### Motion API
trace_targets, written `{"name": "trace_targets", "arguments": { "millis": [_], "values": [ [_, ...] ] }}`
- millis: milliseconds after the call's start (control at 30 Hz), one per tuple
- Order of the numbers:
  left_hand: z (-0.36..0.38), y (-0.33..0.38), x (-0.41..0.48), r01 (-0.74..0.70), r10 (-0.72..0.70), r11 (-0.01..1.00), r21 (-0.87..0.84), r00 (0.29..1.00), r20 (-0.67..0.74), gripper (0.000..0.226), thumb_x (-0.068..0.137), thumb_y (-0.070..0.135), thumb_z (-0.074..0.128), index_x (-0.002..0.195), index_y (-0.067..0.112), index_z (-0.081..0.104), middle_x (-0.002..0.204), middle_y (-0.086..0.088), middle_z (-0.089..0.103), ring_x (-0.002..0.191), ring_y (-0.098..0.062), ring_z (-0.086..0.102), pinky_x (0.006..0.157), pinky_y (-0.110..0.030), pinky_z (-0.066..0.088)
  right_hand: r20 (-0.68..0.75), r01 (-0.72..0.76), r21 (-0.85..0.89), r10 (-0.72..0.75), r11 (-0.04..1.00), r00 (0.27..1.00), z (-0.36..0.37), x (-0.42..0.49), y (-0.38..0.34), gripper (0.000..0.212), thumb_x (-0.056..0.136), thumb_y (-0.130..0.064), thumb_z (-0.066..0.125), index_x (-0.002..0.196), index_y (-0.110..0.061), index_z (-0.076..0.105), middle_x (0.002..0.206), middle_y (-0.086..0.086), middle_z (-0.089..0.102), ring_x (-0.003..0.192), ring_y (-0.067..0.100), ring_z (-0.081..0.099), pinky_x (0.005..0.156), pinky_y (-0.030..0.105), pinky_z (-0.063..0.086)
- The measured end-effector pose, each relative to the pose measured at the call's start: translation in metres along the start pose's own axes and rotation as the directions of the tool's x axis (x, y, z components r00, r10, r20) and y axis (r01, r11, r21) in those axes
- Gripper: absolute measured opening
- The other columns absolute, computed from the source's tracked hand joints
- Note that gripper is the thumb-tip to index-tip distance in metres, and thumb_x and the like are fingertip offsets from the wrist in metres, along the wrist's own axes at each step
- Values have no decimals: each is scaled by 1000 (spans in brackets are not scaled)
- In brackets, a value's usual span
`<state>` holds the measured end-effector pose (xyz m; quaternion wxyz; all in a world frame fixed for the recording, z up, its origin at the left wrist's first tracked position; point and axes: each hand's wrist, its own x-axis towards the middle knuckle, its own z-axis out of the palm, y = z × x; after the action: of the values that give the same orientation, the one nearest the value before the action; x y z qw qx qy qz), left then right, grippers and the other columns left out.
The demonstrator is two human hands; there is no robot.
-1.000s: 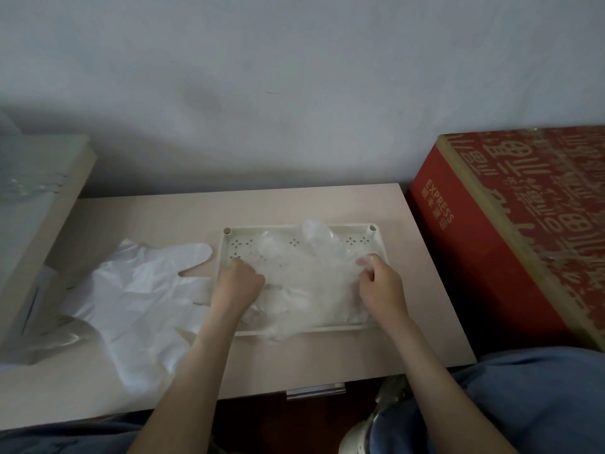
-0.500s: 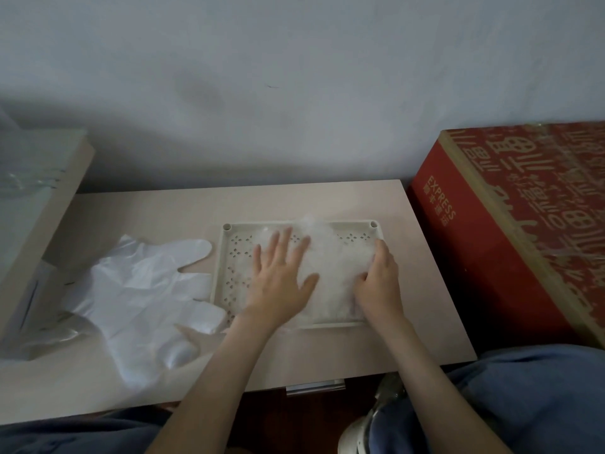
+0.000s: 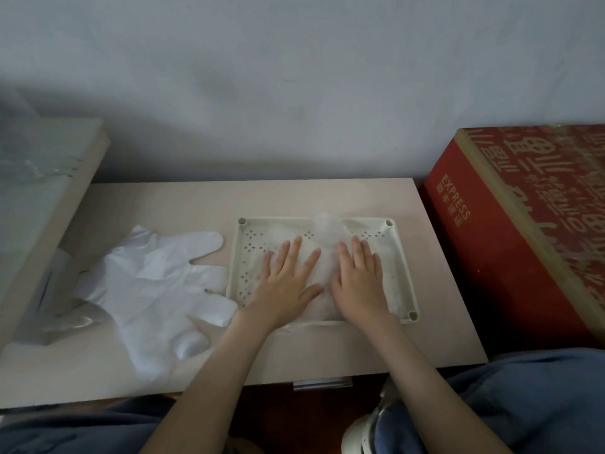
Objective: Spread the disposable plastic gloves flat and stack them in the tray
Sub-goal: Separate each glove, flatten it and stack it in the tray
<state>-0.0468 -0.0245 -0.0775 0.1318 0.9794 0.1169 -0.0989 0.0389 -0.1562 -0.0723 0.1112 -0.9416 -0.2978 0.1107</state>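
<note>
— Located the clear plastic glove (image 3: 324, 232) being flattened?
— Found it inside the cream perforated tray (image 3: 407, 280), toward the right edge of the table (image 3: 294, 358), pinned under both palms, a crumpled bit puffing up against the tray's far rim.
— Checked the hands?
— Saw the left hand (image 3: 284, 283) and right hand (image 3: 358, 283) spread, fingers straight, pressing down side by side. Pinched nothing.
— Placed the next ones?
— Marked the pile of loose gloves (image 3: 154, 283) on the table's left half, just beside the tray's left rim, perhaps touching it; could not tell. Judged the long axis to run roughly left to right, fingers pointing right toward the tray. Reckoned the left hand nearer, so the likelier one to reach across.
</note>
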Motion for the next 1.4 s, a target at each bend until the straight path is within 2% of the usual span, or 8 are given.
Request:
{"name": "trace_targets", "arguments": {
  "millis": [133,200,300,567,900,1100,1267,1400],
  "values": [
    [-17,-20,-36,265,-230,964,18,867,-442,55,94,31,46,146,13,36,152,-19,29,140,-38,27,113,-53,12,-105,125,95,-115,988,988,-10,5,-41,61,91,-19,33,149,-10,22,159,13,11,147,25,4,118,38,1],
    [-22,-43,-62,505,-501,860,-76,806,-314,62,95,32,46,149,11,22,155,-16,17,143,-34,14,116,-50,5,-112,209,150,-194,966,975,-10,6,-67,64,83,-20,31,145,-7,32,155,15,24,145,28,16,117,37,9],
    [-22,-74,-94,659,-653,752,-29,739,-166,50,93,39,46,136,13,38,139,-8,38,128,-26,37,104,-38,30,-58,326,181,-321,928,945,-2,2,-105,56,90,-14,43,145,-8,32,153,10,27,143,24,20,115,34,12],
    [-31,-89,-115,640,-683,731,-237,688,-246,26,102,26,35,101,14,59,92,-3,64,81,-19,56,63,-27,39,15,449,286,-472,847,881,5,-16,-152,49,94,-11,45,142,-13,37,148,2,34,138,18,26,112,32,17],
    [-76,-74,-117,255,-805,513,-820,473,-357,34,103,31,26,80,9,37,65,-5,45,57,-20,42,50,-31,29,23,173,732,-277,659,961,-9,-11,-154,47,95,-10,51,140,-19,41,136,-4,47,126,7,44,100,17,35],
    [-79,-88,-112,229,-834,357,-906,514,-199,31,102,30,30,82,10,43,69,0,45,59,-14,40,53,-29,31,144,11,853,-255,522,956,-11,-15,-164,40,94,-26,55,134,-25,48,122,-8,54,106,-2,52,81,11,40],
    [-67,-86,-108,334,-572,665,-668,803,-168,27,99,30,42,109,21,65,102,6,65,97,-16,57,77,-26,39,152,-25,844,-194,536,969,-9,-13,-158,35,98,-33,47,132,-27,48,116,-9,56,105,5,54,88,19,41],
    [-50,-81,-105,302,-370,782,-545,929,-16,51,95,37,49,144,30,35,146,6,43,134,-17,39,109,-32,30,153,-36,794,-143,606,978,-7,-10,-151,40,99,-32,45,137,-21,41,113,-6,54,99,7,53,72,11,37]
  ]
}}
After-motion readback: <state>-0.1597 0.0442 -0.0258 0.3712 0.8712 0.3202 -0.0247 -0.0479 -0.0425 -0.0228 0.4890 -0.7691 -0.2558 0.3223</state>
